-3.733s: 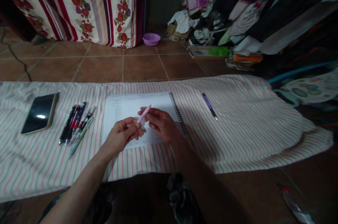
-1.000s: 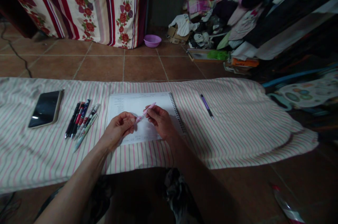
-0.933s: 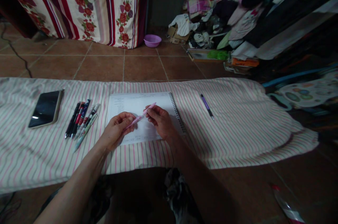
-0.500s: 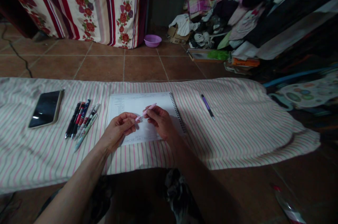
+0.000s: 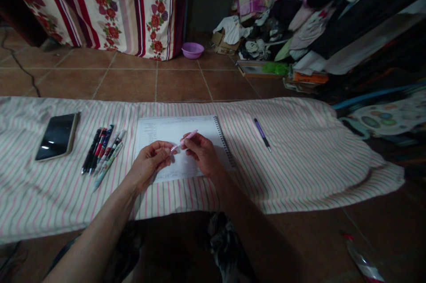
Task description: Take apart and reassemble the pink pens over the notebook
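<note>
A slim pink pen [image 5: 181,143] is held slantwise between my two hands, over a white spiral notebook [image 5: 186,169]. My left hand [image 5: 153,158] pinches its lower left end with thumb and fingers. Around the upper right part of the pen, the fingers of my right hand [image 5: 199,149] are closed, and its tip pokes out above them. The notebook lies with its wire binding on the right, and printed lines run along its page edges. Whether the pen is in one piece or parted between my fingers is hard to make out.
Left of the notebook lie several pens [image 5: 103,149] in a bunch and a dark-screened phone [image 5: 57,136]. A purple and black pen [image 5: 262,134] lies to the right. A striped cloth [image 5: 299,158] covers the low surface. Beyond it, a purple basin [image 5: 192,50] stands on the tiled floor.
</note>
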